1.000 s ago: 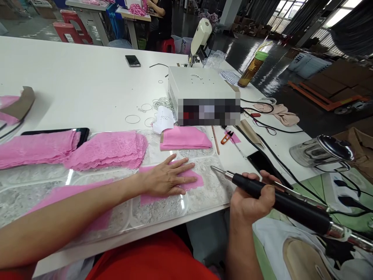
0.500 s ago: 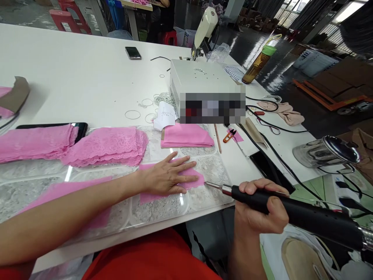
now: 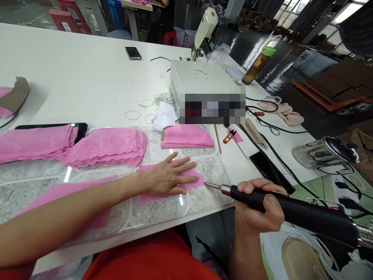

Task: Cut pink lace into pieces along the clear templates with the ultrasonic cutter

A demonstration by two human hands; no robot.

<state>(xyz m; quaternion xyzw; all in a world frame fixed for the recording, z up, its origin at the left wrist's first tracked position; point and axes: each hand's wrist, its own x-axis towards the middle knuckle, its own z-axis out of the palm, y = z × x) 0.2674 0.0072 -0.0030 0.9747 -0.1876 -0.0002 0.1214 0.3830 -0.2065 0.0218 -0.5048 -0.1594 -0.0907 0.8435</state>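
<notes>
Spread flat, my left hand [image 3: 167, 177] presses on a piece of pink fabric [image 3: 192, 181] lying on a stone-patterned mat [image 3: 208, 167]. My right hand [image 3: 260, 206] is wrapped round a black wand-shaped tool [image 3: 309, 212] with a thin metal tip. The tip touches or nearly touches the fabric's right end. Another flat pink piece [image 3: 61, 194] lies partly hidden under my left forearm. Behind my left hand sit a stack of pink lace [image 3: 113, 144] and a folded pink stack [image 3: 186, 136].
A pale box-shaped machine [image 3: 201, 76] stands behind the mat, its front blurred. To the right are orange thread snips [image 3: 229, 136], a black phone [image 3: 271, 171], cables and a lidded glass mug [image 3: 323, 151]. Another phone [image 3: 133, 53] lies far back, near a green-capped bottle [image 3: 259, 64].
The tool's body and my right hand have shifted very slightly left, while the tip stays at the fabric's end. My left hand has not moved.
</notes>
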